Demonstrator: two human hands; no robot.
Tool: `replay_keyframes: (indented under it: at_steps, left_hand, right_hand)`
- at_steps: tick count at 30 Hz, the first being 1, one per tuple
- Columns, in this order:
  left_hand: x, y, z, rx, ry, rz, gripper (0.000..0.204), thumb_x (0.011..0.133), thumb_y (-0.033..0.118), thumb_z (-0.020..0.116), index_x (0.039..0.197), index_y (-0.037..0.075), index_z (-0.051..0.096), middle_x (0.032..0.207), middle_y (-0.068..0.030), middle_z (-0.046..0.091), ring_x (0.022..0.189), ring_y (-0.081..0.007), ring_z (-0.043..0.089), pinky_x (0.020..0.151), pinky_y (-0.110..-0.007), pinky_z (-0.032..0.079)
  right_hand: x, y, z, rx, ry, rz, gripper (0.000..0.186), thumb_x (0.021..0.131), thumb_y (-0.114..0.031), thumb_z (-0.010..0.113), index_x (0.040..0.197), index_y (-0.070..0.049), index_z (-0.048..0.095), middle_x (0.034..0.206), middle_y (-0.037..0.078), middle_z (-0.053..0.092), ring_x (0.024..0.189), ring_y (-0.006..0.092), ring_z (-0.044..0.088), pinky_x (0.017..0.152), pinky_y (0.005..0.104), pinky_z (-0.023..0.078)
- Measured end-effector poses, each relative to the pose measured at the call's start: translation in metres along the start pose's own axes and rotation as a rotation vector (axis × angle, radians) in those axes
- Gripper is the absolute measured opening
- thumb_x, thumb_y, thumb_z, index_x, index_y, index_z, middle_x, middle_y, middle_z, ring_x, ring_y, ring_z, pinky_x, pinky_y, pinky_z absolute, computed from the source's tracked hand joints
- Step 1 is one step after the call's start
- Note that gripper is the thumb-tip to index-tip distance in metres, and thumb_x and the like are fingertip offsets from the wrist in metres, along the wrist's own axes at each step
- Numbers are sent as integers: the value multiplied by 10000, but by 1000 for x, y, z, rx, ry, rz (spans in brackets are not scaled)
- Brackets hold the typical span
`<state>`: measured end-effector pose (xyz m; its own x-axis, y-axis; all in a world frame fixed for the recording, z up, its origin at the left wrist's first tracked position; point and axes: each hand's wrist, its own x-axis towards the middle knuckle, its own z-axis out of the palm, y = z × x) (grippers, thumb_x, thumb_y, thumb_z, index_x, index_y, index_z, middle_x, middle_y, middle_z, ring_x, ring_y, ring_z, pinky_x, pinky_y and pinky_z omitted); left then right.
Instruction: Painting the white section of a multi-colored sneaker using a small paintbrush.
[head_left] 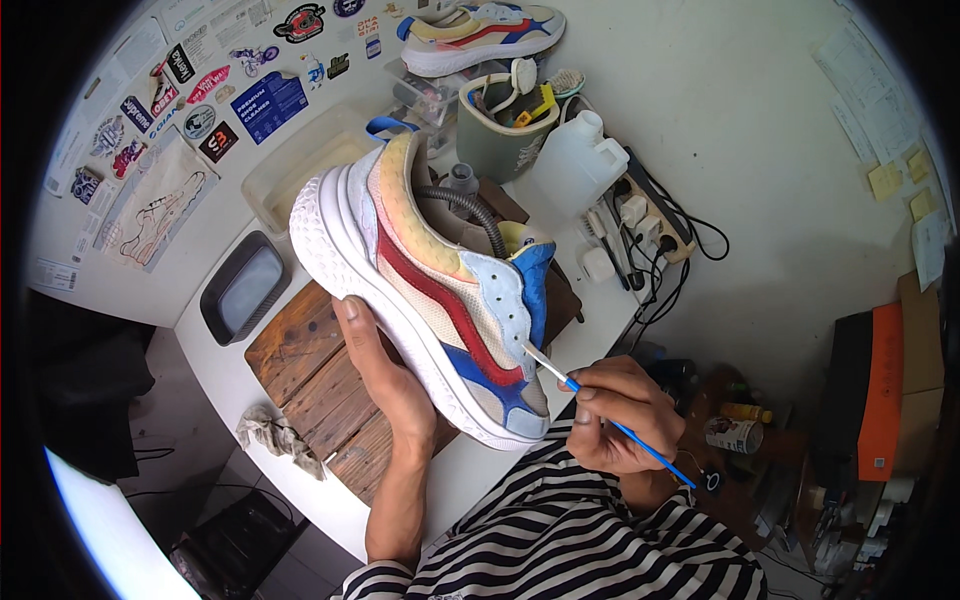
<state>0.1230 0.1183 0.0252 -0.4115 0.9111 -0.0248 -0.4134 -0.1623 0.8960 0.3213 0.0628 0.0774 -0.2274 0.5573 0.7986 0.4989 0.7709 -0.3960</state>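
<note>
A sneaker (430, 290) with a thick white sole, cream mesh, a red wavy stripe and blue and yellow panels is held up, tilted, in the middle of the view. My left hand (385, 375) grips it from below, thumb along the sole; the other fingers are hidden behind it. In my right hand (625, 415) a thin paintbrush (622, 428) with a blue handle is pinched. Its pale tip meets the light blue eyelet panel (500, 300), close to the lowest holes. The shoe has no laces in it.
Under the shoe lies a wooden board (320, 385) on a white table. Around it are a crumpled rag (280, 440), a dark tray (245, 287), a clear tub (300, 160), a green tool bin (505, 130), a white jug (580, 165) and a power strip (650, 220). A matching sneaker (485, 38) stands behind.
</note>
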Motion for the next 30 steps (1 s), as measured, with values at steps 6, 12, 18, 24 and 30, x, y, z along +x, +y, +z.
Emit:
replay_keyframes:
  at_steps: [6,12,18,24,30]
  left_hand:
    - [0,-4,-3,12,23,6,692,1123,486,372,1579,-34,339,1544,-142,469,1401,-230,467,1217,-374,317]
    - [-1,0,1,21,18,11,687,1125,487,364,1572,-34,350,1532,-140,480,1390,-228,476,1211,-375,327]
    - [-1,-3,-3,32,9,32,688,1124,494,361,1566,-34,360,1522,-143,490,1384,-230,481,1208,-373,328]
    - [0,-3,-2,46,12,33,694,1123,495,364,1572,-33,350,1532,-147,480,1394,-231,473,1211,-373,325]
    - [3,-1,-6,54,33,30,696,1123,488,369,1584,-32,333,1550,-152,462,1418,-230,453,1219,-374,314]
  right_hand:
    - [2,-2,0,-10,9,6,131,923,4,668,1015,62,594,897,225,707,713,293,741,604,332,619]
    - [0,-1,-2,-5,22,-9,136,926,10,666,1026,67,594,898,227,704,711,302,743,600,336,619]
    - [7,0,2,-31,9,-45,137,928,8,668,1027,71,599,909,227,703,700,305,737,592,344,619]
    - [7,-1,2,-44,38,-47,130,933,-1,666,1025,67,604,898,221,702,694,300,729,596,354,617]
    - [7,1,1,10,25,-16,134,937,4,664,1044,61,607,909,217,701,711,280,734,613,351,609]
